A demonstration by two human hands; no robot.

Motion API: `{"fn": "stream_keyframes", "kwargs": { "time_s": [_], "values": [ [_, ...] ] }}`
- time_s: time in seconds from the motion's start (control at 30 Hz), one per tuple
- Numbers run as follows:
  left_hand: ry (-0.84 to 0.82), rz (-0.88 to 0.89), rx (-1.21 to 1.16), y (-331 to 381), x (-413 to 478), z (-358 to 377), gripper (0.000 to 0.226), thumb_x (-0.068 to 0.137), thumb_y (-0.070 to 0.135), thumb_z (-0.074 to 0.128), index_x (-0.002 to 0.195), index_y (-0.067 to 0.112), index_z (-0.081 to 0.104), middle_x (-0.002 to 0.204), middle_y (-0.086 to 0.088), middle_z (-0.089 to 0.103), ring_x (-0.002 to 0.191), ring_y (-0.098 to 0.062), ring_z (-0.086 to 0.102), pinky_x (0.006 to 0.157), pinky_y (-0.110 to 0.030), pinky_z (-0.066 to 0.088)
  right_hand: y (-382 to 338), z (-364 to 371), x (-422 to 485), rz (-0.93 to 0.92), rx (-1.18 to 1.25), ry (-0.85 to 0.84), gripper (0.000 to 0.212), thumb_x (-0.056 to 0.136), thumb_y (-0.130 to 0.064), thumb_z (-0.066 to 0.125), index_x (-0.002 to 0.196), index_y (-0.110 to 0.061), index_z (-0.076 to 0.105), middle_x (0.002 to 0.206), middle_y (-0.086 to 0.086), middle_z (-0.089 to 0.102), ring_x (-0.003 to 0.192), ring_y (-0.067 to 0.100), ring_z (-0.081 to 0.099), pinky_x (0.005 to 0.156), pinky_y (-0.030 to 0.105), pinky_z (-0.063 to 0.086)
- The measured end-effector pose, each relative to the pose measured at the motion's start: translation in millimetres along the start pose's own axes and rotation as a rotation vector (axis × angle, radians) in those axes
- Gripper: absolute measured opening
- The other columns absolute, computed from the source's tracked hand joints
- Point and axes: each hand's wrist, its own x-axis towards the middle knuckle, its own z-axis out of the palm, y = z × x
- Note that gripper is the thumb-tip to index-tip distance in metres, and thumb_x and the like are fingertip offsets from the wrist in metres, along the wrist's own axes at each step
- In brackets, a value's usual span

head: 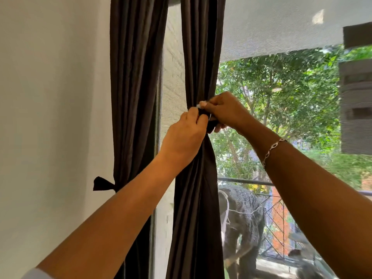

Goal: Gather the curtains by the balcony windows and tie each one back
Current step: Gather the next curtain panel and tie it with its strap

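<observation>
Two dark brown curtains hang by the window. The right curtain (pixel 198 57) is gathered into a narrow bunch at mid height. My left hand (pixel 184 135) and my right hand (pixel 225 111) meet at that pinch point, both gripping a dark tie-back band (pixel 203 114) wrapped around the bunch. A small white piece shows at my right fingertips. The left curtain (pixel 133 77) hangs beside the wall, cinched lower down by a knotted dark tie (pixel 102 184) that sticks out to the left.
A white wall (pixel 50 97) fills the left side. A mesh screen (pixel 281 27) covers the window, with trees, a balcony railing (pixel 247 181) and hanging laundry beyond. A bracelet (pixel 271 150) circles my right wrist.
</observation>
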Motion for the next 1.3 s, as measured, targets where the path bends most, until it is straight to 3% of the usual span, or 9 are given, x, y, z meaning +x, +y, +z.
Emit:
{"fn": "stream_keyframes", "kwargs": {
  "time_s": [0.1, 0.3, 0.47, 0.63, 0.77, 0.87, 0.97, 1.1, 1.3],
  "values": [
    [-0.061, 0.026, 0.028, -5, 2, 6, 0.032, 0.098, 0.017, 0.039, 0.129, 0.007, 0.042, 0.117, -0.013, 0.042, 0.101, -0.025, 0.046, 0.062, -0.026, 0.035, 8, 2, -2, 0.005, 0.002, 0.011, 0.036, 0.097, -0.023, 0.047, 0.064, -0.01, 0.056, 0.056, 0.009, 0.061, 0.04, 0.022, 0.058, 0.036, 0.02, 0.039],
    [-0.357, -0.063, -0.253, -7, 19, -4, 0.027, 0.097, 0.023, 0.039, 0.109, 0.003, 0.054, 0.105, -0.011, 0.038, 0.101, -0.028, 0.041, 0.084, -0.036, 0.038, 14, 8, -7, -0.055, -0.003, 0.089, 0.035, 0.097, -0.021, 0.045, 0.062, -0.016, 0.049, 0.052, 0.002, 0.054, 0.037, 0.019, 0.051, 0.034, 0.021, 0.039],
    [-0.508, -0.245, -0.544, -15, 27, -7, 0.029, 0.097, 0.018, 0.043, 0.068, 0.015, 0.043, 0.1, -0.007, 0.029, 0.088, -0.019, 0.037, 0.081, -0.024, 0.031, 17, 20, -26, 0.002, 0.244, 0.225, 0.021, 0.093, -0.017, 0.052, 0.074, -0.01, 0.055, 0.066, 0.006, 0.062, 0.054, 0.031, 0.062, 0.053, 0.036, 0.05],
    [-0.571, -0.308, -0.611, -20, 28, -11, 0.033, 0.097, 0.02, 0.043, 0.064, 0.018, 0.043, 0.103, -0.004, 0.029, 0.083, -0.016, 0.039, 0.079, -0.024, 0.033, 26, 50, -68, 0.102, 0.472, 0.468, 0.022, 0.092, -0.015, 0.054, 0.071, -0.023, 0.054, 0.075, -0.006, 0.061, 0.053, 0.005, 0.062, 0.058, 0.027, 0.049],
    [-0.546, -0.372, -0.72, -18, 27, -14, 0.037, 0.098, 0.017, 0.042, 0.061, 0.015, 0.044, 0.1, -0.009, 0.03, 0.063, -0.009, 0.039, 0.049, -0.013, 0.038, 27, 65, -87, 0.192, 0.623, 0.279, 0.012, 0.09, -0.028, 0.057, 0.09, -0.016, 0.061, 0.087, 0.0, 0.066, 0.074, 0.015, 0.065, 0.064, 0.029, 0.053],
    [-0.554, -0.403, -0.751, -15, 24, -15, 0.038, 0.099, 0.019, 0.039, 0.061, 0.019, 0.04, 0.099, -0.006, 0.032, 0.068, -0.011, 0.04, 0.054, -0.021, 0.037, 25, 63, -87, 0.165, 0.599, 0.18, 0.024, 0.083, -0.025, 0.066, 0.102, -0.011, 0.06, 0.09, 0.004, 0.065, 0.085, 0.017, 0.063, 0.072, 0.034, 0.052],
    [-0.545, -0.398, -0.802, -16, 24, -19, 0.039, 0.099, 0.016, 0.039, 0.06, 0.015, 0.037, 0.077, -0.007, 0.033, 0.061, -0.013, 0.037, 0.053, -0.024, 0.035, 21, 56, -82, 0.114, 0.547, 0.205, 0.01, 0.089, -0.014, 0.059, 0.081, -0.008, 0.057, 0.075, 0.011, 0.057, 0.073, 0.021, 0.056, 0.067, 0.035, 0.046],
    [-0.54, -0.432, -0.802, -20, 19, -15, 0.023, 0.099, 0.02, 0.038, 0.079, 0.014, 0.048, 0.067, -0.002, 0.04, 0.058, -0.012, 0.04, 0.05, -0.023, 0.037, 24, 49, -82, 0.13, 0.699, 0.148, 0.034, 0.092, -0.011, 0.048, 0.059, -0.016, 0.053, 0.064, 0.0, 0.061, 0.061, 0.009, 0.058, 0.059, 0.02, 0.048],
    [-0.534, -0.49, -0.839, -23, 20, -12, 0.027, 0.099, 0.023, 0.039, 0.075, 0.017, 0.05, 0.067, 0.0, 0.043, 0.058, -0.011, 0.042, 0.05, -0.022, 0.038, 29, 48, -79, 0.145, 0.737, 0.131, 0.01, 0.085, -0.021, 0.064, 0.08, -0.016, 0.056, 0.078, -0.002, 0.062, 0.07, 0.006, 0.061, 0.056, 0.019, 0.048]
  ]
}}
